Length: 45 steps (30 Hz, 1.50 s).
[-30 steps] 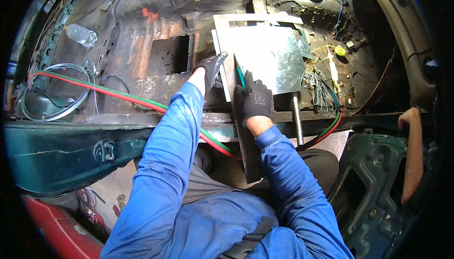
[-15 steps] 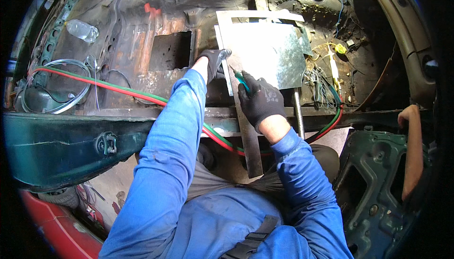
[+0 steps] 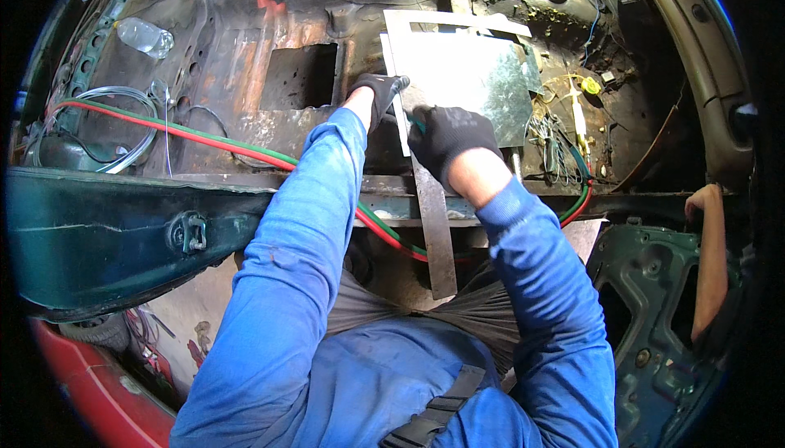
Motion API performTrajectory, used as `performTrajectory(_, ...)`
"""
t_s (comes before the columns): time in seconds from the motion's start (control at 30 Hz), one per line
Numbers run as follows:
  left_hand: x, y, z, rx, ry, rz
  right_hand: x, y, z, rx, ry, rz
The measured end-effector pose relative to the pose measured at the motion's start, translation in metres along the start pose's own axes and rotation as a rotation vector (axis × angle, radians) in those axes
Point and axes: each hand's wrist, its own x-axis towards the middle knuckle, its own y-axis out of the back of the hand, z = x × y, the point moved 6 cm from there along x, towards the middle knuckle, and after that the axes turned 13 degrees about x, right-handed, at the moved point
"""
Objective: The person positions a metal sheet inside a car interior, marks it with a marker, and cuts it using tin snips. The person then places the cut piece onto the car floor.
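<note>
Long steel rule (image 3: 433, 227) runs from the person's lap up over the green sill (image 3: 98, 227). Right hand (image 3: 448, 139) is clenched on a green marker, tip at the rule's edge; it should hug that edge. Left hand (image 3: 378, 95), fingers curled, pins the shiny sheet-metal panel (image 3: 474, 80), flat, on the rusty car floor beside the square hole (image 3: 301, 76).

Gloved hands: two, the left hand (image 3: 378, 95) and right hand (image 3: 448, 139)
Metal sheets: one (image 3: 474, 80), under both hands
Steel rulers: one (image 3: 433, 227), below the right hand
Hoses: two, red (image 3: 204, 139) and green (image 3: 245, 147)
Plastic bottles: one (image 3: 144, 37), far left of the hands
</note>
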Motion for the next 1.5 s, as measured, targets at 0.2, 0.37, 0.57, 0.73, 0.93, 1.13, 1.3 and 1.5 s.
performTrajectory(0.2, -0.013, 0.000, 0.015, 0.056, -0.007, -0.004, -0.043, 0.002, 0.001, -0.021, -0.009, -0.071)
performTrajectory(0.37, -0.002, -0.004, 0.003, -0.092, 0.031, -0.049, -0.024, 0.006, -0.001, -0.026, 0.048, -0.002)
performTrajectory(0.57, -0.025, -0.005, 0.021, 0.075, 0.044, -0.038, -0.067, -0.019, 0.020, -0.100, 0.039, -0.356)
performTrajectory(0.73, -0.020, -0.009, 0.005, -0.219, -0.002, -0.081, -0.106, 0.027, 0.011, 0.211, 0.064, -0.128)
performTrajectory(0.93, -0.037, -0.016, -0.001, -0.455, 0.148, -0.094, -0.132, 0.033, 0.123, 0.385, -0.163, 0.379)
performTrajectory(1.13, -0.038, -0.029, -0.024, -0.643, 0.268, -0.130, -0.138, 0.007, 0.259, -0.021, -0.695, 0.429)
performTrajectory(1.3, -0.076, -0.030, -0.018, -0.841, 0.138, -0.221, -0.146, 0.003, 0.217, -0.220, -0.369, 0.690)
performTrajectory(1.5, -0.121, -0.031, -0.013, -0.904, 0.147, -0.222, -0.136, -0.070, 0.066, 0.345, -0.072, 0.293)
